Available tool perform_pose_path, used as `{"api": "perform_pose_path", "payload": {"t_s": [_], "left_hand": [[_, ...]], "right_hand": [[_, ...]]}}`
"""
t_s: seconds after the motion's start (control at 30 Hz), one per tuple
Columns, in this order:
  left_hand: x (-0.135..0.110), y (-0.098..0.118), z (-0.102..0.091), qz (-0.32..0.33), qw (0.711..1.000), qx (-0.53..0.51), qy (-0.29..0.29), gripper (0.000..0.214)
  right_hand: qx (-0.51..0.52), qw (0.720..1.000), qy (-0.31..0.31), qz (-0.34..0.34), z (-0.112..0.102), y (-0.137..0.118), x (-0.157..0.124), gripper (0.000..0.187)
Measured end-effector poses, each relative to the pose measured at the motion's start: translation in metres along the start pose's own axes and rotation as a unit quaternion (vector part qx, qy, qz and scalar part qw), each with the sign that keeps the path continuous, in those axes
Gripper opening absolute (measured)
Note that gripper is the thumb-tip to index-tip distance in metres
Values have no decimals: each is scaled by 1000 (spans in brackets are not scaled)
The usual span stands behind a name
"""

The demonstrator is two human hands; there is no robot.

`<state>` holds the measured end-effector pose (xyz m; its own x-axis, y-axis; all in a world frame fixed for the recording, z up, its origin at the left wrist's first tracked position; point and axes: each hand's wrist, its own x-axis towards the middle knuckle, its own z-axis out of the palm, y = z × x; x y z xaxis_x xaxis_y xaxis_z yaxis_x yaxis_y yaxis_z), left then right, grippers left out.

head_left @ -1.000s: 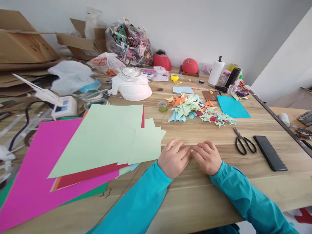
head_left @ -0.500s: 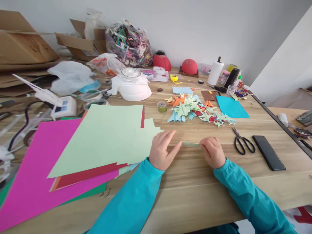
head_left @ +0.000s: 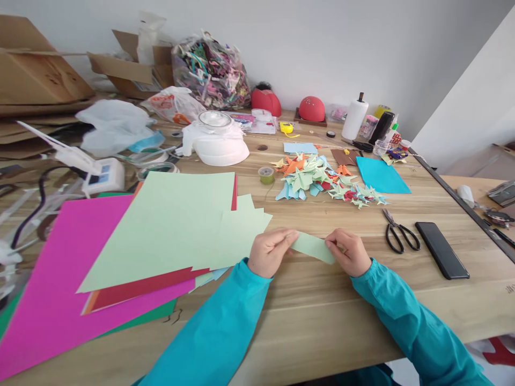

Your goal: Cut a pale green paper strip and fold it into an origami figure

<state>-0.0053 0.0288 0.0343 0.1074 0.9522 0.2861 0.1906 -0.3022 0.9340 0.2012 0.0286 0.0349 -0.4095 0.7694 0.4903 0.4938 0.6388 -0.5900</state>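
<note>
My left hand (head_left: 269, 252) and my right hand (head_left: 350, 251) each pinch one end of a small folded strip of pale green paper (head_left: 313, 247), held just above the wooden table (head_left: 322, 305). Both arms wear teal sleeves. Right beside my left hand lie pale green sheets (head_left: 181, 225) on top of a fanned stack of red, magenta and green paper (head_left: 60, 289). Beyond my hands sits a pile of small folded paper figures (head_left: 317, 182) in green, orange, blue and red.
Black scissors (head_left: 398, 236) and a dark phone (head_left: 441, 250) lie to the right. A blue sheet (head_left: 382, 176), a thread spool (head_left: 266, 175), a white bowl-like object (head_left: 217, 142), plastic bags, cardboard boxes (head_left: 40, 69) and bottles (head_left: 356, 119) crowd the back and left.
My hands moved apart from a tight pinch, then lifted and tilted the folded green strip so its flat face shows.
</note>
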Motion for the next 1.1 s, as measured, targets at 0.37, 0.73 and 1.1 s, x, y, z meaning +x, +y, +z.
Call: {"api": "perform_pose_path", "payload": {"t_s": [0.37, 0.73, 1.1], "left_hand": [[12, 2, -15, -142, 949, -132, 249, 29], [3, -9, 5, -193, 969, -152, 22, 27], [1, 3, 13, -173, 954, -238, -59, 42]], "right_hand": [[0, 987, 118, 112, -8, 22, 0, 16], [-111, 990, -72, -46, 12, 2, -7, 51], [169, 971, -64, 154, 18, -7, -8, 45]]}}
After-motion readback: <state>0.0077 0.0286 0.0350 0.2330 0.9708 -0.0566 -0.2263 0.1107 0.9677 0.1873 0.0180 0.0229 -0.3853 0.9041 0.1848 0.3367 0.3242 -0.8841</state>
